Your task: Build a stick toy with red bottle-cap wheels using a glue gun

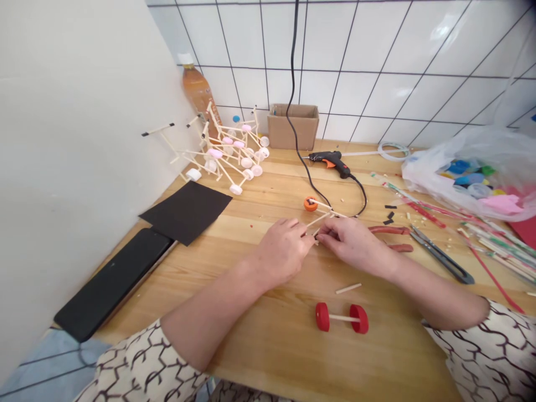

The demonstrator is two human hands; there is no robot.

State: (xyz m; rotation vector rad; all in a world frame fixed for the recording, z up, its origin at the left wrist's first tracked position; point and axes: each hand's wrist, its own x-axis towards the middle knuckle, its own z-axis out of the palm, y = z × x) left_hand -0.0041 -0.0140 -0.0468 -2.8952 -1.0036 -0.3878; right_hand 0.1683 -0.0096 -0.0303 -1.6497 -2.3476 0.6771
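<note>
The left hand (pixel 282 251) and right hand (pixel 352 243) meet mid-table, their fingertips pinching thin pale wooden sticks (pixel 320 219) joined to an orange bottle cap (pixel 310 204) just beyond. Nearer lies a red two-capped wheel axle (pixel 342 317); farther off sits a black-and-orange hot glue gun (pixel 330 162).

Left hand (pixel 282 251): easy path over tabletop (pixel 259 357) to black card (pixel 186 212). Right hand (pixel 354 243): red strips (pixel 389 230), scissors (pixel 439 262) in the way outward; glue gun cord (pixel 360 195) ahead.

One glue gun (pixel 329 163), two red bottle caps (pixel 322 316).
</note>
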